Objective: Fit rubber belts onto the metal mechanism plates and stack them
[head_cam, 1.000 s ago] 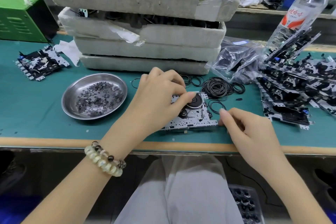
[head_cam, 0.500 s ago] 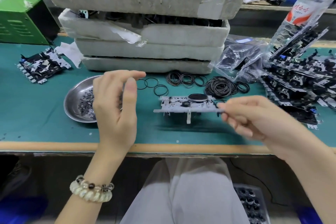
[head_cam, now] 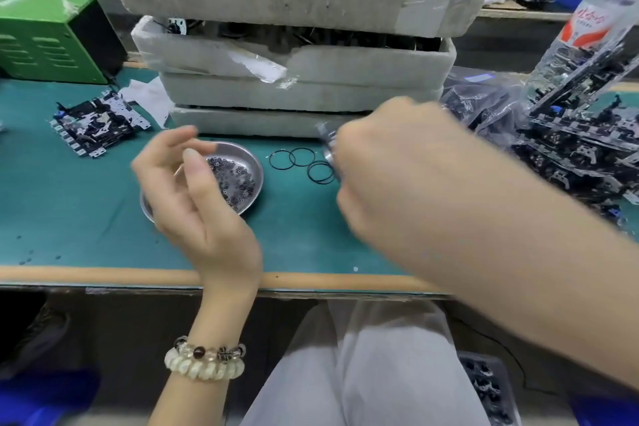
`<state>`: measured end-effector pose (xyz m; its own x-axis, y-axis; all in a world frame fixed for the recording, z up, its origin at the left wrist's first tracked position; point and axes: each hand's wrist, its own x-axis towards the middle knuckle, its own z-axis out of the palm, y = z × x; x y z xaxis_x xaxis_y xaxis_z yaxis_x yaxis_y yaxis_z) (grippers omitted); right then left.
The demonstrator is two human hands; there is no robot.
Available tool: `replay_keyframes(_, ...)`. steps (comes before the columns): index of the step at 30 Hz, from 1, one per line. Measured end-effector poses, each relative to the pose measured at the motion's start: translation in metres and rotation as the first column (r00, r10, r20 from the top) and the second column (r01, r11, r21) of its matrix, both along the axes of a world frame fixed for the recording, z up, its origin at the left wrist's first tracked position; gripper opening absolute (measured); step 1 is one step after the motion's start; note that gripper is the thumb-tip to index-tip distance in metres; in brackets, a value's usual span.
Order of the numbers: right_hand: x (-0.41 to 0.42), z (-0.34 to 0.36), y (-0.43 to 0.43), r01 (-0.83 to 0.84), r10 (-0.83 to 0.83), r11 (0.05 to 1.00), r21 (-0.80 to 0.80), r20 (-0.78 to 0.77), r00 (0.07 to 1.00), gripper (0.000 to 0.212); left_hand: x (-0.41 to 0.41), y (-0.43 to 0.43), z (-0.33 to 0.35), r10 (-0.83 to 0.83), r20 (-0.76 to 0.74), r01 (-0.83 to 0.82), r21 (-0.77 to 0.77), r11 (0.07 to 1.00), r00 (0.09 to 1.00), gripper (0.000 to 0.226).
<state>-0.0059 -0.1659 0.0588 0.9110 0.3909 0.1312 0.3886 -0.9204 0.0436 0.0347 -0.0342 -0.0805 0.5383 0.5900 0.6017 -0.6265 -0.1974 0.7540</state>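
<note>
Mechanism plate (head_cam: 327, 149): only a blurred metal sliver of it shows, sticking out at the 9 o'clock edge of the right hand (head_cam: 397, 176), which is raised above the bench (head_cam: 69, 204) a little to 3 o'clock of centre. That hand is turned back-up and blurred. Its grip looks clamped on the plate, with the fingers curled under and hidden

Three loose rubber belts (head_cam: 301, 162) lie on the green bench surface just at 9 o'clock of the plate's edge. They are thin black rings overlapping one another, the nearest partly behind the plate

The left hand (head_cam: 197, 207) hovers at about 9 o'clock of centre, above the near rim of a steel dish (head_cam: 254, 166). Its grip is apart: the fingers are loosely bent, thumb near forefinger, with nothing visible between them. The dish holds a scatter of small dark washers (head_cam: 237, 180). A beaded bracelet (head_cam: 205, 361) sits on the left wrist

At 12 o'clock a stack of foam trays (head_cam: 304, 93) stands on the bench, with the dish and belts just in front of it. At 10 o'clock a single plate assembly (head_cam: 96, 123) lies flat, with a green metal box (head_cam: 45, 41) behind it. At 3 o'clock a pile of plates (head_cam: 581, 149) leans in rough layers. A clear water bottle (head_cam: 594, 21) rises behind the pile, and crumpled plastic bags (head_cam: 484, 104) lie between it and the trays
</note>
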Motion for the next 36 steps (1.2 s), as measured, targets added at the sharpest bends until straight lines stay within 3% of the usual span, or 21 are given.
replay_keyframes(4,0.004,-0.030,0.038,-0.070,0.104,0.990,0.125,-0.290,0.951,0.038,0.000,0.002,0.009,0.066,0.009,-0.063,-0.188,0.980,0.998,0.025)
replay_keyframes(7,0.002,-0.056,0.056,-0.074,0.092,0.995,0.060,-0.391,0.916,0.027,-0.004,0.003,0.014,0.087,-0.012,-0.087,-0.283,0.955,0.996,0.026)
replay_keyframes(8,0.002,-0.065,0.058,-0.096,0.102,0.995,0.033,-0.362,0.927,0.012,-0.005,0.002,0.015,0.087,-0.015,-0.087,-0.305,0.948,0.996,0.026)
replay_keyframes(11,0.003,-0.070,0.062,-0.056,0.055,0.998,-0.005,-0.131,0.990,0.014,-0.004,0.002,0.016,0.076,-0.023,-0.079,-0.348,0.934,0.997,0.026)
replay_keyframes(13,0.011,-0.077,0.061,-0.064,0.056,0.994,-0.084,-0.092,0.994,0.033,-0.004,0.003,0.016,0.084,-0.035,-0.091,-0.332,0.939,0.996,0.025)
replay_keyframes(15,0.018,-0.072,0.060,0.035,-0.020,0.989,-0.146,0.107,0.994,0.063,-0.004,0.002,0.016,0.090,-0.046,-0.100,-0.302,0.948,0.995,0.023)
replay_keyframes(16,0.023,-0.061,0.064,0.074,-0.055,0.991,-0.110,0.168,0.984,0.065,-0.004,0.001,0.016,0.088,-0.052,-0.100,-0.294,0.951,0.995,0.022)
replay_keyframes(19,0.046,-0.075,0.069,-0.026,0.034,0.998,-0.054,0.162,0.986,0.042,-0.005,-0.001,0.020,0.077,-0.063,-0.093,-0.309,0.946,0.995,0.021)
replay_keyframes(24,0.067,-0.092,0.087,-0.043,0.043,0.999,0.004,0.051,0.998,0.043,-0.007,-0.004,0.028,0.057,-0.063,-0.077,-0.378,0.923,0.996,0.019)
replay_keyframes(27,0.069,-0.090,0.097,-0.012,0.014,0.999,0.052,-0.038,0.999,0.013,-0.005,-0.002,0.027,0.047,-0.065,-0.068,-0.368,0.927,0.997,0.019)
replay_keyframes(32,0.076,-0.091,0.103,-0.014,0.013,0.999,0.038,0.015,1.000,0.043,-0.005,0.000,0.019,0.048,-0.046,-0.061,-0.345,0.937,0.998,0.019)
replay_keyframes(36,0.074,-0.094,0.103,-0.006,0.005,1.000,0.031,0.044,0.999,0.044,-0.005,-0.001,0.018,0.039,-0.029,-0.046,-0.333,0.942,0.999,0.019)
